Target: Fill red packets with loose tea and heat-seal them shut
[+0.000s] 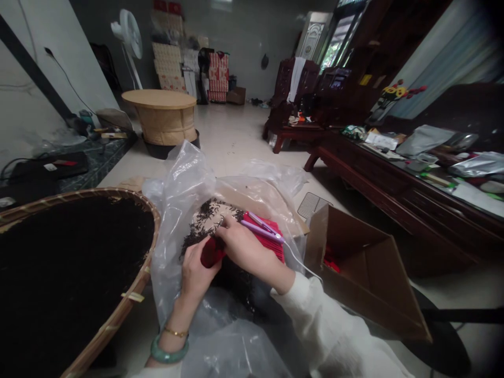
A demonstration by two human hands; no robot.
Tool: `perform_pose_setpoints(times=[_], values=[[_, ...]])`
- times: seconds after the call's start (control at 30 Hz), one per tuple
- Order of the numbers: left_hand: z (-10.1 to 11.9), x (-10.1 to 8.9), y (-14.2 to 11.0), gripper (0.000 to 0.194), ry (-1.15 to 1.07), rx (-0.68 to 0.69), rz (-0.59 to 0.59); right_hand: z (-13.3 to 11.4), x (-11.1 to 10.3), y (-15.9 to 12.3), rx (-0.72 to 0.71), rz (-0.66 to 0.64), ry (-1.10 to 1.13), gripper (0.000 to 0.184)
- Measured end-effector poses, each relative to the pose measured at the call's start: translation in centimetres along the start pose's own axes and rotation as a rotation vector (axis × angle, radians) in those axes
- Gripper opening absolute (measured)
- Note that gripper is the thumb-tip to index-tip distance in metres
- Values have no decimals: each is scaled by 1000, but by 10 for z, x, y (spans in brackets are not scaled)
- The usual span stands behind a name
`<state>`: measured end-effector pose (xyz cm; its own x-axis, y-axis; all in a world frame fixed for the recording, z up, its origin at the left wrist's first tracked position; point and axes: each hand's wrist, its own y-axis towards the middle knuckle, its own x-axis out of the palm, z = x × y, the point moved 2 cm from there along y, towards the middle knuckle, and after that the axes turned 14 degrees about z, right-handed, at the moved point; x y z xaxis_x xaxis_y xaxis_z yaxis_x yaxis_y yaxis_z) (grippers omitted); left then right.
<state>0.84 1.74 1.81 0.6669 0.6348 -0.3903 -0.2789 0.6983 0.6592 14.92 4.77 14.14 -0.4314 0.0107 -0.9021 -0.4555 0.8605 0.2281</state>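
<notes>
My left hand (197, 268) is closed around a small dark red packet (211, 253), held over a large clear plastic bag (184, 184). At the packet's upper end, my right hand (241, 242) has its fingers bent and pressed together; what they grip is hidden. Dark, twisted dried leaves (197, 226), like loose tea, lie in the bag beneath and beyond my hands. Just right of my right hand, a purple flat iron (262, 231) with a white cord rests on a stack of red packets (275, 245).
A wide woven tray (151, 247) full of dark leaves stands at left. To the right is an open cardboard box (366, 262) with red pieces inside. A wire rack (313, 203) lies behind it. Farther off are a round table (159, 98) and a long, cluttered wooden bench (378, 181).
</notes>
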Motion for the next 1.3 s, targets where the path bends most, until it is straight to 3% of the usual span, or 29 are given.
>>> perform_pose_setpoints(times=[0.13, 0.23, 0.43, 0.6, 0.77, 0.87, 1.03, 1.1, 1.2, 1.3], values=[[1, -2, 1, 51, 0, -10, 0, 6, 0, -4, -19, 134, 179, 40], [0, -1, 1, 50, 4, -11, 4, 10, 5, -8, -48, 154, 295, 32], [-4, 0, -2, 49, 53, -74, 32, 0, 15, -13, -129, 112, 204, 26], [-3, 0, -4, 46, 49, -32, 56, -3, 15, -16, -143, 114, 197, 19], [-5, -3, -4, 40, 48, -51, 86, -1, 21, -19, -89, 117, 101, 25], [-2, -5, -3, 40, 33, -40, 92, -1, 20, -20, -91, 105, 162, 28], [2, -9, -3, 40, -1, -19, 152, 26, 25, -21, 69, 289, 386, 25], [2, -10, -5, 44, -27, -11, 187, 42, 41, -22, 107, 213, 316, 35], [2, -11, -8, 50, -65, 33, 197, 55, 73, -24, 73, -20, 145, 65], [5, -15, -8, 48, -85, 106, 198, 53, 93, -21, 61, -95, -10, 66]])
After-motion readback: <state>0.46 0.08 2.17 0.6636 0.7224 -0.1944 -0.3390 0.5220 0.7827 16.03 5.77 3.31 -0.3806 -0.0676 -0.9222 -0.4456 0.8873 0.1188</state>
